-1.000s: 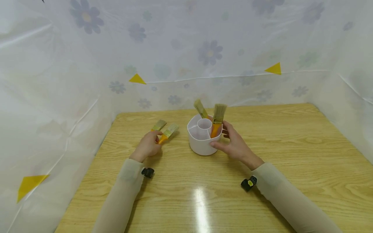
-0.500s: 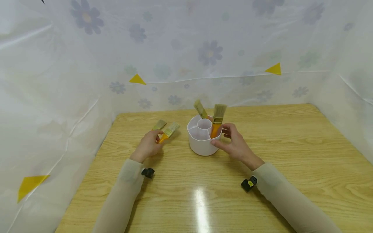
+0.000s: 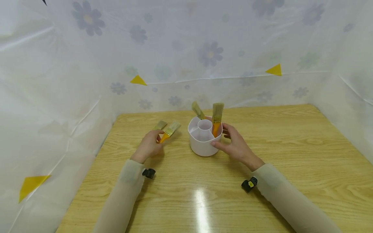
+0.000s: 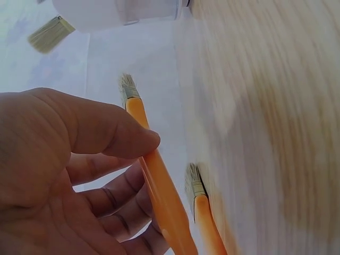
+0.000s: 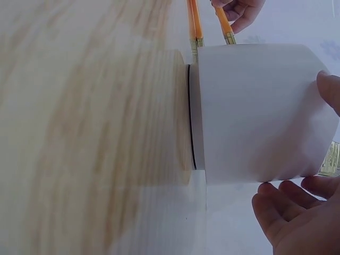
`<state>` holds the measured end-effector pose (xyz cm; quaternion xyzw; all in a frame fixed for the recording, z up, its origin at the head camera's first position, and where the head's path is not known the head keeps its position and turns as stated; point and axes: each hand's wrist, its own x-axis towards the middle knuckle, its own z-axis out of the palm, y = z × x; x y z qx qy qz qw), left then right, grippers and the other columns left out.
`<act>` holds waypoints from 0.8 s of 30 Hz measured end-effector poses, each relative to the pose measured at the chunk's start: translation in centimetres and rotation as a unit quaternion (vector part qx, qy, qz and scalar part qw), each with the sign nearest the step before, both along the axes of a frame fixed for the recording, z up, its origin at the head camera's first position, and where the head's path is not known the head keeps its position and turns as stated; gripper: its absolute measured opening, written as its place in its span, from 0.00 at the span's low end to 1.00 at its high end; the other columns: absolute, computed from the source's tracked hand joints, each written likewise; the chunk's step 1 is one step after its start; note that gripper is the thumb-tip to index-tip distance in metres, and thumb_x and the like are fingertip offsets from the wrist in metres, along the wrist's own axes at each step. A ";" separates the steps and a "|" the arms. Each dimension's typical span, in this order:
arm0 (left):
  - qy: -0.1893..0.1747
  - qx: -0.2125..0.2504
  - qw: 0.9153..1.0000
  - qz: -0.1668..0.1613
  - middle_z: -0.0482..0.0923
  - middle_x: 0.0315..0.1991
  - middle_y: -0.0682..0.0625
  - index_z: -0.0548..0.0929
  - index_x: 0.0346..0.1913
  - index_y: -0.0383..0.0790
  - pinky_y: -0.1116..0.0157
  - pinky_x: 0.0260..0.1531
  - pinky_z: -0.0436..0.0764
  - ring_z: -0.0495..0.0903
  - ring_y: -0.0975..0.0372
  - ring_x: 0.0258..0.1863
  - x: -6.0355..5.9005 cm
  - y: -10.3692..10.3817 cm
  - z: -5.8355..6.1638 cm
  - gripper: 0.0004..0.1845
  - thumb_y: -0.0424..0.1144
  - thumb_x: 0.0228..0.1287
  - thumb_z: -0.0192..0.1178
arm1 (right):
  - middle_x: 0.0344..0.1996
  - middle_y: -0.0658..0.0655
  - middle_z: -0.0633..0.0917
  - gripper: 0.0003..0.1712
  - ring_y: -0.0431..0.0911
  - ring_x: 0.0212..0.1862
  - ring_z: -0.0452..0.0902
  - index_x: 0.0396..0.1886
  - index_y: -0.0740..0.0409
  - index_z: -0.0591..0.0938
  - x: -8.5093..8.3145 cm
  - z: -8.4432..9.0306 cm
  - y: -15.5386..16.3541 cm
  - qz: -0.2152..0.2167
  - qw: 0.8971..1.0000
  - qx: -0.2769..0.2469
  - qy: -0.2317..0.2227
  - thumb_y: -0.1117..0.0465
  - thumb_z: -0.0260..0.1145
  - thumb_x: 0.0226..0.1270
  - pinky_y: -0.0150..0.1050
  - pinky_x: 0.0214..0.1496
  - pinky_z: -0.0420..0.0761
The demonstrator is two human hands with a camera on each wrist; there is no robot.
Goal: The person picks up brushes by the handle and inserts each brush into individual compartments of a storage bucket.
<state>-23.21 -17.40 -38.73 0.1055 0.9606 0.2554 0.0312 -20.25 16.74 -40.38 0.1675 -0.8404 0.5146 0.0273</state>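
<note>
My left hand (image 3: 147, 146) pinches the orange handle of a flat paintbrush (image 3: 170, 130) between thumb and fingers, its bristles pointing away and up to the right. In the left wrist view this paintbrush (image 4: 162, 188) hangs above the table. Another paintbrush (image 3: 160, 125) lies beyond the hand, its handle mostly hidden. At the middle stands a round white divided holder (image 3: 203, 147) with a central cup. Two paintbrushes lean inside it bristles up, one at the back (image 3: 197, 110) and one at the right (image 3: 217, 118). My right hand (image 3: 234, 144) grips the holder's right side, thumb in front, fingers behind.
The wooden table (image 3: 291, 155) extends to both sides and ends at a back edge behind the holder. A translucent flowered sheet (image 3: 180, 42) hangs behind it and along the sides, with yellow triangles (image 3: 274, 70) on it.
The holder has turned slightly under my right hand, and the brushes standing in it have shifted a little left. My left hand keeps its pinch on the paintbrush, nearly still.
</note>
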 end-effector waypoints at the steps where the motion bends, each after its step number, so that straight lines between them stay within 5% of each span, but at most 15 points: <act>1: 0.002 0.000 1.000 -0.001 0.75 0.39 0.42 0.73 0.63 0.36 0.57 0.35 0.74 0.73 0.54 0.34 0.0 0.0 0.0 0.28 0.30 0.57 0.63 | 0.66 0.58 0.65 0.50 0.55 0.64 0.64 0.72 0.55 0.60 0.0 0.0 0.0 -0.001 1.000 0.003 0.004 0.44 0.73 0.54 0.54 0.64 0.66; 16: 0.035 0.012 0.999 -0.006 0.74 0.38 0.43 0.73 0.62 0.35 0.59 0.33 0.73 0.72 0.54 0.32 0.3 0.3 0.6 0.29 0.27 0.54 0.60 | 0.58 0.55 0.71 0.42 0.50 0.61 0.67 0.63 0.58 0.65 0.1 -0.1 0.1 -0.014 1.000 -0.019 0.017 0.47 0.73 0.55 0.52 0.63 0.67; 24: 0.060 0.044 0.997 0.004 0.73 0.39 0.42 0.71 0.63 0.33 0.58 0.34 0.75 0.72 0.53 0.35 0.5 0.4 0.8 0.29 0.25 0.54 0.58 | 0.60 0.56 0.71 0.44 0.51 0.61 0.67 0.66 0.58 0.64 0.1 0.0 0.1 -0.007 1.000 -0.017 0.018 0.48 0.73 0.56 0.52 0.63 0.67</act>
